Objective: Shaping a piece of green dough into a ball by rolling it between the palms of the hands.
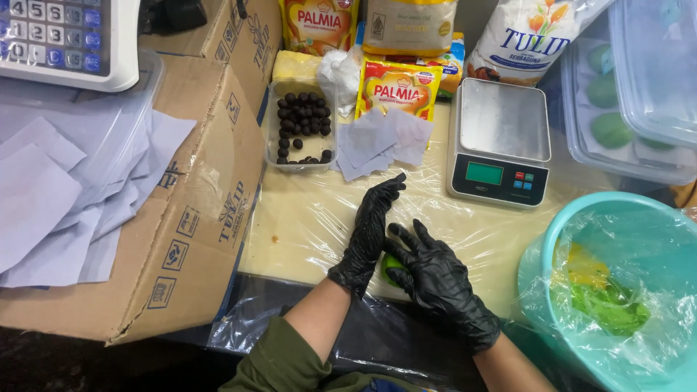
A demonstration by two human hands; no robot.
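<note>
Both my hands wear black gloves and meet over the plastic-wrapped work board (312,218). My left hand (369,232) stands on edge with fingers straight, pressed against a green dough ball (392,268). My right hand (435,279) curls over the same ball from the right, hiding most of it. The ball rests near the board's front edge.
A clear tray of small dark balls (299,127) and several paper squares (377,141) lie at the board's back. A digital scale (499,141) stands at the right. A teal basin (617,290) lined with plastic holds green and yellow dough. Cardboard box (181,218) at left.
</note>
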